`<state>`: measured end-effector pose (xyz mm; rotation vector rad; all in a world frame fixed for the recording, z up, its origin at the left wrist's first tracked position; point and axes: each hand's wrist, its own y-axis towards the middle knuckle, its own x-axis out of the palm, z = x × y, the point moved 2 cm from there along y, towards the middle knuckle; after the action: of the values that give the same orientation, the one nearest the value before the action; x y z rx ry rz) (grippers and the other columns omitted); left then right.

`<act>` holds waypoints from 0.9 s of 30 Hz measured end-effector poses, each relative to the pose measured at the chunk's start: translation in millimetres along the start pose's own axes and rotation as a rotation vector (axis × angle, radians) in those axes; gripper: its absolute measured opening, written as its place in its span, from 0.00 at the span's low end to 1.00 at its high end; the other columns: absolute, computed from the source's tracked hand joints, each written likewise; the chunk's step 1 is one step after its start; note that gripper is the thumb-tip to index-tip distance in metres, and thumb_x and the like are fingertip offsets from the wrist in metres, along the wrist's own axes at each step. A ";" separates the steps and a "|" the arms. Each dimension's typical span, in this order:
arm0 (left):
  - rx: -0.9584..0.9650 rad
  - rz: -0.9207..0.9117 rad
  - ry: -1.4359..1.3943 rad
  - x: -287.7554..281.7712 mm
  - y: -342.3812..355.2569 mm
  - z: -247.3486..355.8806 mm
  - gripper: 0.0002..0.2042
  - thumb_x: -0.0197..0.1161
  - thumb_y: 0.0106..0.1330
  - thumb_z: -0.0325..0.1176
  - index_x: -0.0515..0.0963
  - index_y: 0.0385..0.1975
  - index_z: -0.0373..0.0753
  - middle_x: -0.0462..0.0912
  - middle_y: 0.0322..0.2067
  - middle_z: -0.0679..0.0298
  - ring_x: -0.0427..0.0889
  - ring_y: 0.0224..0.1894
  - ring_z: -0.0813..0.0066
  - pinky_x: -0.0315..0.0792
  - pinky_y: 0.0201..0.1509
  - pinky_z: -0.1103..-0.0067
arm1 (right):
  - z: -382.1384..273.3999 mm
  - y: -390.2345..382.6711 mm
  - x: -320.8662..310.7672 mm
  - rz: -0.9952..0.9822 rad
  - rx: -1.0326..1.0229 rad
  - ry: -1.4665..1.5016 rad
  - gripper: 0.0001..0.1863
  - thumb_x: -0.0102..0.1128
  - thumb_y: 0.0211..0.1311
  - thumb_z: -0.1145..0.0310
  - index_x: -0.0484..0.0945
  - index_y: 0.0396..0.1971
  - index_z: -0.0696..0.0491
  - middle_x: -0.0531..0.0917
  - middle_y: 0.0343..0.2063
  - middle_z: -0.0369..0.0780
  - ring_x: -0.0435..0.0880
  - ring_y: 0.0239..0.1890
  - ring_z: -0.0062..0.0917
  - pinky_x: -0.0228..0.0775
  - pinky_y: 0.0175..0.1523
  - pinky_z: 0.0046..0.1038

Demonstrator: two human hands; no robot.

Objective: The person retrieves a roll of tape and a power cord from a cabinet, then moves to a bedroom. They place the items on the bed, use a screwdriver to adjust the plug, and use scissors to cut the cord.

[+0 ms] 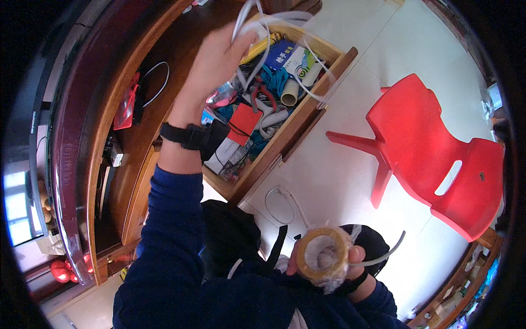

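The left hand (222, 57), blurred, is raised on an outstretched arm over an open drawer (298, 123), closed around looped white tubing (240, 22). The right hand (357, 268), held low, curls around a tape roll (313, 268). Printed characters mark a blue-and-white packet (282, 54) in the drawer.

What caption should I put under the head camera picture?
Left hand holding pale loops over a cluttered drawer; right hand gripping a tan roll.

Bright light whitens the floor (411, 257), the left hand (222, 57) blurs, and straight lines bend toward blackened corners.
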<state>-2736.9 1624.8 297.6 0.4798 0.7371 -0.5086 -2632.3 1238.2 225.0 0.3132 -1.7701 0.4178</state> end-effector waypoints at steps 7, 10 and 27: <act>0.670 0.185 -0.054 120.4 7.6 153.9 0.08 0.58 0.68 0.36 0.79 0.36 0.39 0.80 0.34 0.55 0.82 0.37 0.58 0.77 0.43 0.68 | -5.0 -11.3 -3.6 0.046 0.199 0.020 0.48 0.73 0.48 0.44 0.66 0.61 0.63 0.79 0.50 0.45 0.81 0.50 0.27 0.75 0.55 0.27; 0.802 0.331 -0.503 200.5 -9.7 184.3 0.04 0.58 0.63 0.32 0.79 0.32 0.41 0.79 0.30 0.60 0.82 0.33 0.61 0.78 0.38 0.67 | -14.6 -17.5 11.4 0.076 0.230 -0.067 0.47 0.72 0.49 0.45 0.67 0.60 0.64 0.80 0.48 0.46 0.81 0.49 0.28 0.74 0.55 0.28; 0.787 -0.255 0.023 281.1 -65.4 188.4 0.19 0.64 0.59 0.34 0.78 0.51 0.38 0.73 0.57 0.54 0.78 0.50 0.56 0.72 0.53 0.59 | -9.6 -35.8 13.4 0.096 0.127 -0.176 0.48 0.70 0.46 0.44 0.67 0.60 0.65 0.78 0.49 0.47 0.80 0.49 0.30 0.72 0.54 0.29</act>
<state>-2502.5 1392.0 199.4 1.1313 0.6024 -1.0420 -2611.8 1210.5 244.1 0.3650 -1.9402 0.5885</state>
